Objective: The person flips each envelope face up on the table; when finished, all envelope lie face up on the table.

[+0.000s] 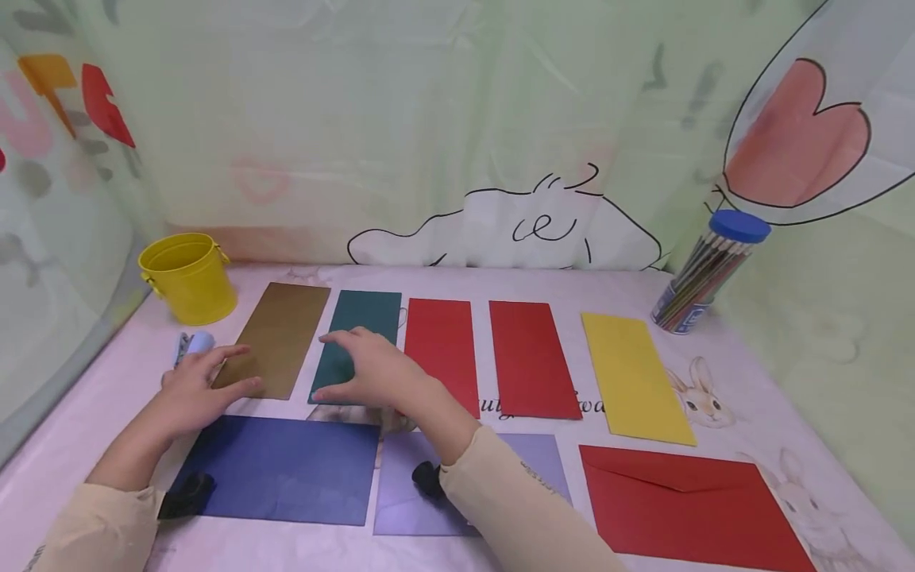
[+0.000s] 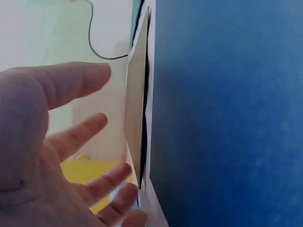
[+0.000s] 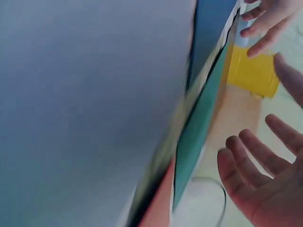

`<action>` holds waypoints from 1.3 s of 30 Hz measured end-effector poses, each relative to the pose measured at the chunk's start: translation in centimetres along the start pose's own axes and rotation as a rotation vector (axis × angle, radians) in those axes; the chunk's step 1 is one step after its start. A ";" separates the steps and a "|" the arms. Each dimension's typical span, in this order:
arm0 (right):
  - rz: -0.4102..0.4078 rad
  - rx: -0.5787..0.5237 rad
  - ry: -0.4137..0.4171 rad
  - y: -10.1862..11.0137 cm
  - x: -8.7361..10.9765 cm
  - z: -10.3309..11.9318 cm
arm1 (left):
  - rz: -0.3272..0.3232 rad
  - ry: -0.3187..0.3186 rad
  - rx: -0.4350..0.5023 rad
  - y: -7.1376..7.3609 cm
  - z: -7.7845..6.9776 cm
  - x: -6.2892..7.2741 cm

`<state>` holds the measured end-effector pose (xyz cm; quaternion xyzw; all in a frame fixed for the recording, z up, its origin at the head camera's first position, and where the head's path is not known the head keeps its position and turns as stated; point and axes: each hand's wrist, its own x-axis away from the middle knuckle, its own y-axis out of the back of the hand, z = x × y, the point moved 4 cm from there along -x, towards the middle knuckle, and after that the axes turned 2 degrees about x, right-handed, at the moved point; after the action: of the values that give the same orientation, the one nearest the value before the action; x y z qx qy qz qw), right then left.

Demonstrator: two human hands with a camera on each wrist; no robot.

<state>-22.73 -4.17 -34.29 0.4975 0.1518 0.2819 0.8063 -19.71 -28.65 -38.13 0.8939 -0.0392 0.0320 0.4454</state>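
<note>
My left hand (image 1: 203,391) hovers at the lower left of a brown paper rectangle (image 1: 282,338), fingers spread and holding nothing. Over a dark green paper rectangle (image 1: 360,311) is my right hand (image 1: 379,369), thumb and fingers apart with nothing between them. The left wrist view shows the left palm (image 2: 28,142) beside the brown sheet's edge, with a gap between. In the right wrist view the right fingers (image 3: 255,165) stand off the green sheet (image 3: 201,123). Below the hands lie a dark blue envelope-like rectangle (image 1: 286,469) and a lilac one (image 1: 400,500), partly hidden by my right sleeve.
Two red rectangles (image 1: 439,334) (image 1: 532,357) and a yellow one (image 1: 636,377) continue the back row. A red envelope (image 1: 693,508) lies front right. A yellow bucket (image 1: 189,282) and a light blue object (image 1: 200,342) are at left; a blue-lidded pencil jar (image 1: 704,278) stands back right.
</note>
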 end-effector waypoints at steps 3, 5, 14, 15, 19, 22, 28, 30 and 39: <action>0.023 -0.024 0.024 -0.9 -1.7 0.5 | 0.024 0.015 -0.007 0.1 0.3 -0.2; 0.039 -0.020 0.025 -1.6 -2.9 0.6 | 0.030 0.016 -0.012 0.2 0.3 -0.2; 0.089 0.085 -0.010 -3.5 -5.2 1.5 | 0.026 0.005 -0.005 0.0 0.8 0.2; 0.098 0.104 -0.013 -3.6 -5.3 1.5 | 0.025 0.003 -0.003 -0.1 0.9 0.2; 0.120 0.150 -0.009 -3.7 -5.5 1.3 | 0.019 0.004 -0.001 -0.3 0.9 0.1; 0.120 0.162 -0.008 -3.8 -5.6 1.3 | 0.019 -0.002 -0.008 -0.3 0.7 0.1; 0.107 0.147 -0.029 -3.9 -5.5 1.2 | 0.010 -0.030 -0.016 -0.4 0.6 0.2; 0.109 0.140 -0.031 -3.9 -5.5 1.2 | 0.003 -0.040 -0.024 -0.3 0.6 0.1; 0.115 0.103 -0.030 -4.0 -5.4 0.8 | -0.030 -0.116 -0.117 -0.3 0.6 0.0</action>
<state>-25.40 -9.41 -37.68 0.5503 0.1250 0.3122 0.7643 -19.71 -28.98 -38.74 0.8671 -0.0534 -0.0290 0.4944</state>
